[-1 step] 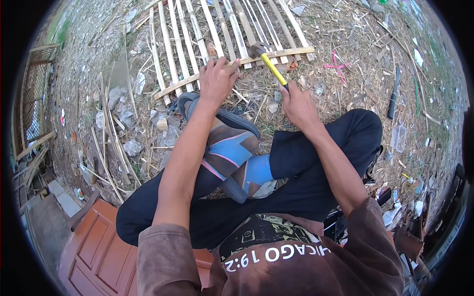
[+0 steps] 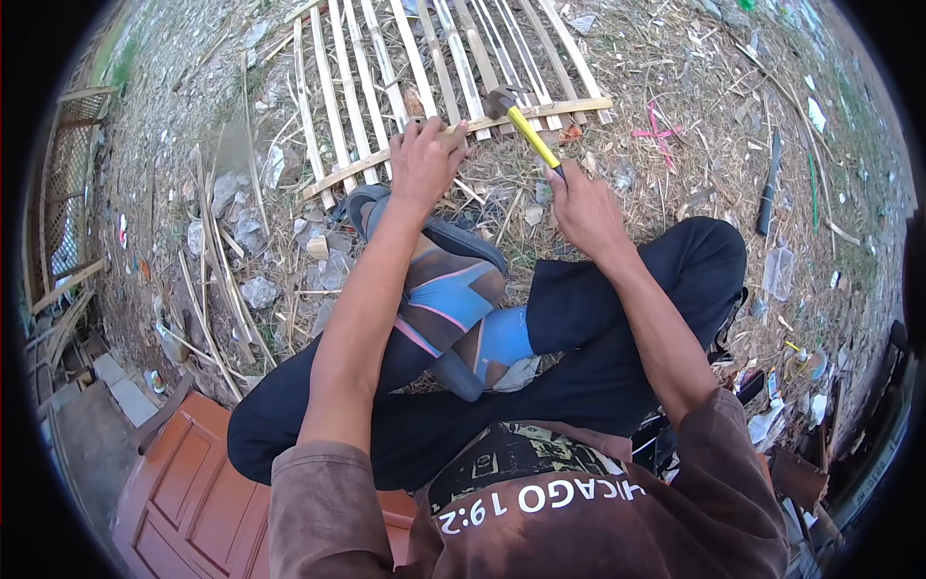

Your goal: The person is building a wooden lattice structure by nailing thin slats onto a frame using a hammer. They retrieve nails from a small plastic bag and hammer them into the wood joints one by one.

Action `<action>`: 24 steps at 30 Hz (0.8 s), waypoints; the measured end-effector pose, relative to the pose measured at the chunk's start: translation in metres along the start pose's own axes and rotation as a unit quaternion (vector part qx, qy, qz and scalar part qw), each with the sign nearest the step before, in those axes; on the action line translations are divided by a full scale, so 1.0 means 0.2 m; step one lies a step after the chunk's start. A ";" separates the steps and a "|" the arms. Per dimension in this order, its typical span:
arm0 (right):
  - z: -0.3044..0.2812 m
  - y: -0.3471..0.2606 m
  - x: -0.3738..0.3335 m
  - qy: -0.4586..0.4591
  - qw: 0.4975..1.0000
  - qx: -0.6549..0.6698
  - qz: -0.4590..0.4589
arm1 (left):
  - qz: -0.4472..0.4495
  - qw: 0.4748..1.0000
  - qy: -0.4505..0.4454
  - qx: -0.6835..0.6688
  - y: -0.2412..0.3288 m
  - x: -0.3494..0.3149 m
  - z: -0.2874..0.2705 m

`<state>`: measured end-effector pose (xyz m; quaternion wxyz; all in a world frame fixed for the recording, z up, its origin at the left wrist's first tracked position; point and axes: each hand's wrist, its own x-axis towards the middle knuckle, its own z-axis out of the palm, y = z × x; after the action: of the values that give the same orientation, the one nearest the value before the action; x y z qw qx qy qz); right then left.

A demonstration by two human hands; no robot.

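Observation:
My right hand (image 2: 585,210) is closed around the dark grip of a claw hammer (image 2: 532,133) with a yellow handle. The hammer's metal head is at the crossbar (image 2: 564,106) of a slatted bamboo frame, right of my left hand; whether it touches the bar I cannot tell. My left hand (image 2: 422,164) grips this near crossbar, fingers over it and thumb along it to the right. Pale bamboo slats (image 2: 415,58) run away from the bar, spaced apart. Any nail at the hammer head is too small to make out.
My sandalled feet (image 2: 468,236) and crossed legs lie just below the frame. Loose bamboo strips (image 2: 217,270) and stones (image 2: 258,291) are on the left. A dark long tool (image 2: 769,183) lies at right. A reddish-brown panelled door (image 2: 198,492) is at lower left.
The slatted frame sits very slightly nearer to me. Both hands keep nearly the same places and grips.

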<state>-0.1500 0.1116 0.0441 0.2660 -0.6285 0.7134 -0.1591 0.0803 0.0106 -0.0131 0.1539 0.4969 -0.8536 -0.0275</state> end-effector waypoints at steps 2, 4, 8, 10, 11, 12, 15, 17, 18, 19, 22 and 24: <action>-0.07 -0.08 0.00 0.017 0.999 0.034 -0.003 | -0.015 1.000 -0.003 0.012 0.01 -0.03 -0.03; -0.19 -0.17 -0.02 0.054 0.993 0.101 -0.001 | -0.014 1.000 0.001 0.008 -0.01 -0.04 -0.03; -0.04 0.02 -0.03 0.054 0.999 0.001 0.001 | -0.002 1.000 0.004 0.018 0.01 -0.02 -0.02; -0.06 0.03 0.00 0.035 0.999 0.000 -0.001 | -0.008 1.000 -0.005 0.022 0.01 -0.02 -0.03; -0.08 0.04 0.01 0.010 1.000 0.000 -0.001 | -0.004 1.000 0.000 0.020 0.00 0.01 -0.02; -0.10 0.02 0.01 0.023 1.000 0.006 0.010 | -0.003 1.000 0.003 0.024 0.00 -0.01 -0.02; -0.29 -0.04 0.01 0.066 0.997 0.041 0.004 | -0.003 1.000 0.000 0.025 0.00 -0.04 -0.02; -0.37 0.02 0.01 0.086 0.995 0.049 0.004 | 0.008 0.999 0.012 0.037 0.00 -0.04 -0.02; -0.41 0.04 0.01 0.106 0.993 0.042 -0.004 | 0.009 0.999 0.008 0.036 0.00 -0.03 -0.02; -0.43 0.06 0.00 0.126 0.991 0.035 -0.012 | 0.010 0.999 0.009 0.034 -0.01 -0.03 -0.02; -0.38 0.17 -0.04 0.117 0.993 0.013 -0.010 | 0.009 1.000 0.001 0.021 -0.01 -0.04 -0.02; -0.37 0.21 -0.05 0.060 0.998 0.001 0.028 | 0.009 1.000 0.003 0.017 0.00 -0.03 -0.02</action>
<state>-0.2266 0.1200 0.0811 0.2273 -0.5970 0.7456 -0.1897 0.0845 0.0155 -0.0112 0.1481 0.4916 -0.8581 -0.0096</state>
